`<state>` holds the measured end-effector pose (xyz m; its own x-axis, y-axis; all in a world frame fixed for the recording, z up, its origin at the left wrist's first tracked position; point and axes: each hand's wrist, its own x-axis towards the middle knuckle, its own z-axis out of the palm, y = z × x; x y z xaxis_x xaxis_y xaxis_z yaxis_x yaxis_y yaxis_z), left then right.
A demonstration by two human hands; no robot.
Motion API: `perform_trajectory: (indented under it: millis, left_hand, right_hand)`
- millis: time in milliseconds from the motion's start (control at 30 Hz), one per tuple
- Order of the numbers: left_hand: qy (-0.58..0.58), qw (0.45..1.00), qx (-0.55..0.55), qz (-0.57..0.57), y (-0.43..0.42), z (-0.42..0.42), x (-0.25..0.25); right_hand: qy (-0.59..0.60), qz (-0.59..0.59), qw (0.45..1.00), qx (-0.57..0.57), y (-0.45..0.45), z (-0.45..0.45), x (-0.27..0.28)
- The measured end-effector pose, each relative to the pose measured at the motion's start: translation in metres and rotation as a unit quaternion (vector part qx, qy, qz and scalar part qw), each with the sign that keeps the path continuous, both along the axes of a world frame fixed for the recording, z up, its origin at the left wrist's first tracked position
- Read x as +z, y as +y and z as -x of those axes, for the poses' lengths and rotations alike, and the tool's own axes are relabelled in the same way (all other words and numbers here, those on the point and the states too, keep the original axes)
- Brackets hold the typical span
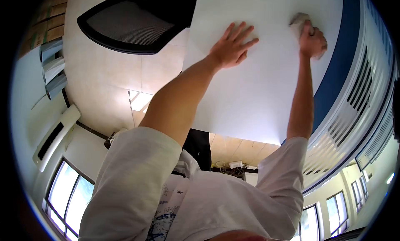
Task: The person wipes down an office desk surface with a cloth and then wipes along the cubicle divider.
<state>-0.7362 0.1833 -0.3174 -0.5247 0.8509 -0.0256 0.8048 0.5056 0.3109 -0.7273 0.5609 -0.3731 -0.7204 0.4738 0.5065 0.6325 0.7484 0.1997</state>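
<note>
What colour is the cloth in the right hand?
The cloth in the right hand looks light greyish beige, best seen in the head view.

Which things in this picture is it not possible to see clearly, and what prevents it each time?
- Cloth: in the head view, the right hand covers part of it.
- Left hand: in the head view, its palm faces the white tabletop.
- Black chair: in the head view, the top edge cuts it off.
- Cables: in the head view, too small to count.

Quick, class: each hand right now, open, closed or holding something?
Left hand: open, fingers spread on the white tabletop.
Right hand: closed, holding a greyish cloth.
</note>
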Motion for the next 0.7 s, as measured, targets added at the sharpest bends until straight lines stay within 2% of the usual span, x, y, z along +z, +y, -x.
perform_trajectory:
  millis: [33, 233, 267, 367, 400, 533, 600, 700]
  left_hand:
    - [0.006, 1.000, -0.002, 0.000, -0.001, -0.001, 0.001]
    - [0.043, 0.999, 0.000, -0.017, 0.005, -0.005, 0.007]
    - [0.046, 0.999, 0.000, -0.019, 0.005, -0.004, 0.007]
    - [0.053, 0.999, 0.000, -0.002, 0.005, -0.003, 0.011]
    - [0.055, 0.998, -0.002, 0.015, 0.004, -0.002, 0.012]
    - [0.056, 0.998, -0.007, 0.039, 0.003, -0.002, 0.017]
    - [0.041, 0.999, -0.006, 0.015, 0.004, -0.002, 0.017]
    - [0.021, 1.000, -0.003, 0.007, 0.001, -0.001, 0.015]
  right_hand:
    - [0.023, -0.058, 0.998, 0.025, -0.013, -0.011, -0.001]
    - [0.111, 0.061, 0.985, 0.116, -0.086, -0.050, 0.030]
    - [0.136, 0.052, 0.981, 0.127, -0.089, -0.050, 0.031]
    - [0.182, 0.133, 0.965, 0.136, -0.062, -0.049, -0.010]
    - [0.135, 0.088, 0.978, 0.129, -0.098, -0.042, 0.051]
    - [0.093, 0.121, 0.967, 0.204, -0.082, -0.044, 0.049]
    - [0.070, 0.118, 0.949, 0.283, -0.067, -0.040, 0.053]
    - [0.021, 0.165, 0.932, 0.321, -0.048, -0.029, 0.054]
